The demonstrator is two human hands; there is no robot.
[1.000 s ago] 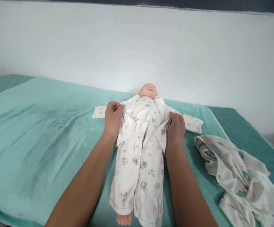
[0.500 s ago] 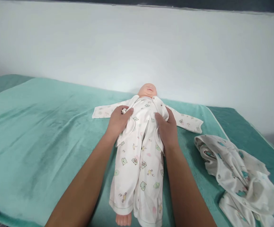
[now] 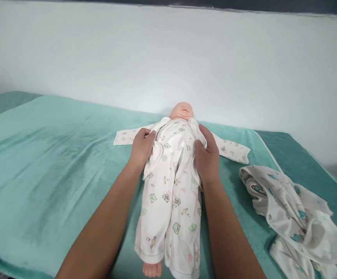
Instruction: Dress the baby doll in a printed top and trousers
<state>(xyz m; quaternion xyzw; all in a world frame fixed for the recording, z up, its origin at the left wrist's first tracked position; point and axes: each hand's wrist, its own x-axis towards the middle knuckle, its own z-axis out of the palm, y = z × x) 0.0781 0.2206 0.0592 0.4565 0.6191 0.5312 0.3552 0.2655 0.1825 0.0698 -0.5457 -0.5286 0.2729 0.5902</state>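
Left hand [image 3: 142, 147] and right hand [image 3: 209, 159] edged outward, fingers [image 3: 153, 134] pinching the printed top [image 3: 156, 154]; uneven tugging risked skewing it.

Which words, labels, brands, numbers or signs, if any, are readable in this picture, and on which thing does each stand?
No readable text.
White printed clothes on the doll: small pictures, no letters I can make out.
Crumpled garment: a dark mark in its rolled end, too blurred to read.
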